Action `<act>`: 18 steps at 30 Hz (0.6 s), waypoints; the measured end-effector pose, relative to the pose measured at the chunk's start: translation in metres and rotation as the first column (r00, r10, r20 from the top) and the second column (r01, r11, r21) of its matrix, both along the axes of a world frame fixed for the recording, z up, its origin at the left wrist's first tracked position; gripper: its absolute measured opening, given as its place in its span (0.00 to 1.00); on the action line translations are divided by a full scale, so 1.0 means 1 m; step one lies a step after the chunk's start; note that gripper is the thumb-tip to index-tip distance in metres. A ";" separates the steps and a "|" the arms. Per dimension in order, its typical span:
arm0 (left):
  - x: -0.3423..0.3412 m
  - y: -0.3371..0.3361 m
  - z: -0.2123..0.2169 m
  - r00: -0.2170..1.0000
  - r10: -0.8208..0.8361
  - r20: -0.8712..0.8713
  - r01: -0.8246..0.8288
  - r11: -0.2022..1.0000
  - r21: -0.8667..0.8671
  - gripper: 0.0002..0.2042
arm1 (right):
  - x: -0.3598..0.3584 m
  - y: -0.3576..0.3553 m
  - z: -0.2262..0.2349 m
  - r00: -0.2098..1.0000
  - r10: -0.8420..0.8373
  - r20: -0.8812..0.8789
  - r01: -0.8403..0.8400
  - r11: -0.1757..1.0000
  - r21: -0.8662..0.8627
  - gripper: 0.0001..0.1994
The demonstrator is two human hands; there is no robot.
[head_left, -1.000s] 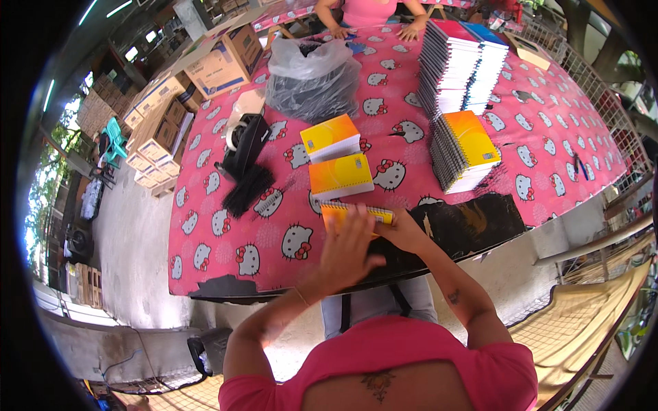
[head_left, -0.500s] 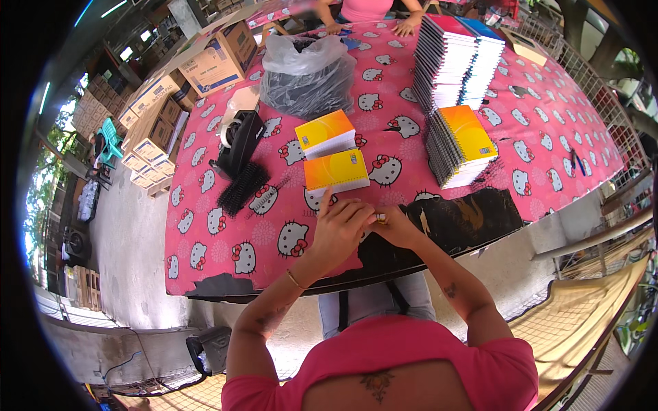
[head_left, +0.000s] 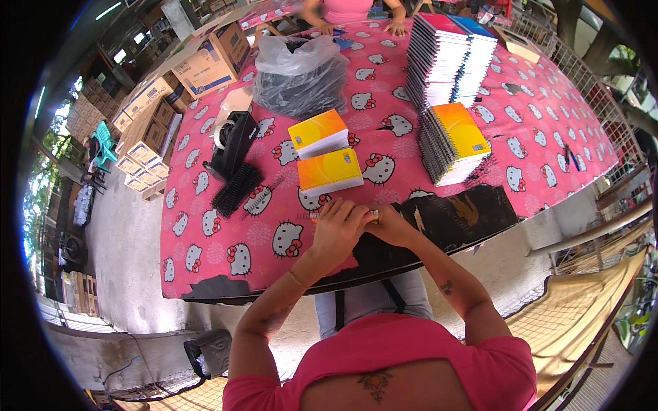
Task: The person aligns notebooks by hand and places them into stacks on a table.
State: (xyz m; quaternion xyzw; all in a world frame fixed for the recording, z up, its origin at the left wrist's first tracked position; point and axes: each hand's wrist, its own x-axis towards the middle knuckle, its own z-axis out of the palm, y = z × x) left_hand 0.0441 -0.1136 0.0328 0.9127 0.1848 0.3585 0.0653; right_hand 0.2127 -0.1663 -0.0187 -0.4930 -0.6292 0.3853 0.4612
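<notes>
Table [head_left: 439, 219]: covered by a pink cat cloth [head_left: 205, 266], torn to black at the near edge.
Left hand [head_left: 337, 229]: bent over a book [head_left: 374, 216], fingers close together, holding on.
Right hand [head_left: 395, 227]: curled round the right end, holding too.
Book: between both hands near the front edge, mostly hidden; cannot tell if touching the cloth.
Yellow books [head_left: 330, 172]: just past the hands, one behind the other.
Coils [head_left: 236, 190]: black, heaped off to the left.
Tape holder [head_left: 234, 145]: just behind the coils.
Yellow pile [head_left: 458, 140]: over to the right.
Bag [head_left: 301, 82]: farther back, see-through, black inside.
Boxes [head_left: 214, 61]: brown, far left.
</notes>
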 end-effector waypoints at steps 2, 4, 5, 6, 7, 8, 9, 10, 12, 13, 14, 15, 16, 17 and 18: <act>-0.001 0.000 0.003 0.999 -0.034 0.012 0.034 0.998 -0.059 0.07 | 0.001 -0.002 0.003 0.997 -0.037 0.071 0.035 0.999 0.028 0.10; -0.004 0.002 0.006 0.998 -0.064 0.008 0.064 0.993 -0.099 0.07 | -0.003 -0.007 0.021 0.989 -0.115 0.092 0.092 0.970 0.223 0.12; -0.006 0.003 0.006 0.998 -0.053 -0.021 0.051 0.994 -0.098 0.07 | -0.004 -0.008 0.027 0.984 -0.154 0.095 0.117 0.940 0.320 0.14; -0.006 0.004 0.006 0.998 -0.047 -0.049 0.042 0.994 -0.096 0.07 | 0.000 -0.013 0.027 0.974 -0.193 0.118 0.149 0.941 0.303 0.14; -0.006 0.005 0.006 0.996 -0.039 -0.076 0.032 0.995 -0.096 0.07 | 0.009 -0.021 0.025 0.963 -0.228 0.143 0.180 0.941 0.286 0.13; -0.005 0.006 0.006 0.998 -0.051 -0.040 0.047 0.995 -0.090 0.07 | 0.014 -0.026 0.023 0.950 -0.263 0.169 0.212 0.940 0.268 0.13; -0.003 0.005 0.006 0.998 -0.067 -0.005 0.066 0.994 -0.088 0.07 | 0.013 -0.029 0.021 0.948 -0.278 0.158 0.237 0.942 0.239 0.12; -0.001 0.003 0.006 0.996 -0.083 0.031 0.085 0.993 -0.085 0.07 | 0.012 -0.031 0.019 0.945 -0.294 0.147 0.261 0.943 0.209 0.11; 0.001 0.002 0.006 0.999 -0.050 0.021 0.051 0.997 -0.056 0.07 | 0.010 -0.034 0.017 0.933 -0.330 0.141 0.301 0.934 0.192 0.10; 0.001 0.002 0.006 0.999 -0.033 0.018 0.033 0.999 -0.039 0.07 | 0.007 -0.034 0.018 0.926 -0.349 0.145 0.317 0.926 0.205 0.09; 0.001 0.002 0.005 1.000 -0.022 -0.003 0.021 0.999 -0.047 0.07 | 0.005 -0.035 0.018 0.918 -0.368 0.149 0.332 0.918 0.219 0.08; -0.001 0.002 0.004 1.000 -0.009 -0.025 0.007 0.999 -0.052 0.07 | 0.005 -0.034 0.018 0.916 -0.373 0.149 0.338 0.916 0.215 0.08; -0.002 0.002 0.003 0.999 0.005 -0.048 -0.008 0.998 -0.058 0.07 | 0.004 -0.034 0.017 0.914 -0.377 0.148 0.343 0.915 0.212 0.09; -0.001 0.003 0.003 0.999 -0.011 -0.036 0.009 0.999 -0.041 0.08 | 0.004 -0.033 0.017 0.913 -0.381 0.148 0.348 0.914 0.209 0.09; -0.001 0.004 0.004 0.999 -0.024 -0.026 0.024 0.999 -0.026 0.08 | 0.003 -0.032 0.017 0.914 -0.380 0.144 0.347 0.914 0.210 0.09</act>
